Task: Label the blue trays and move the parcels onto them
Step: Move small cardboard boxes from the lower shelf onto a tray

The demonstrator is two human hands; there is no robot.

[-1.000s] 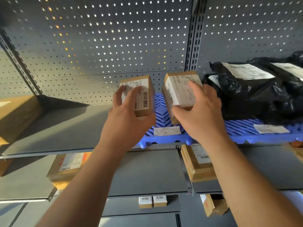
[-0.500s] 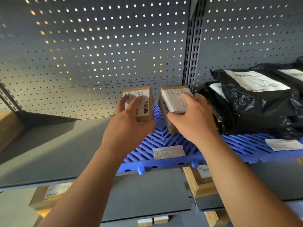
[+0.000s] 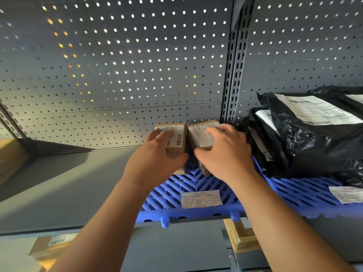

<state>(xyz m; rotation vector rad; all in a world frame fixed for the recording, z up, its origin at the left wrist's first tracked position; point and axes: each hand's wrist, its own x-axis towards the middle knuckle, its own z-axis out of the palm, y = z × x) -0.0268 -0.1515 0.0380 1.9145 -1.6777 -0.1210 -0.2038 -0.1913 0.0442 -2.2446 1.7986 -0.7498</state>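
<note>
The left box (image 3: pixel 177 139) and right box (image 3: pixel 200 135) sit side by side at the back of the tray (image 3: pixel 167 193), on the shelf (image 3: pixel 68 183). A label (image 3: pixel 201 199) lies at the tray's front, and bags (image 3: pixel 314 146) lie to the right.

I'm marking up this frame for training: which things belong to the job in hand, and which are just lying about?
In the job: left hand gripping left box; right hand gripping right box; blue tray; tray label.
Lying about: black bags, already on a tray; lower left box; lower right box.
</note>
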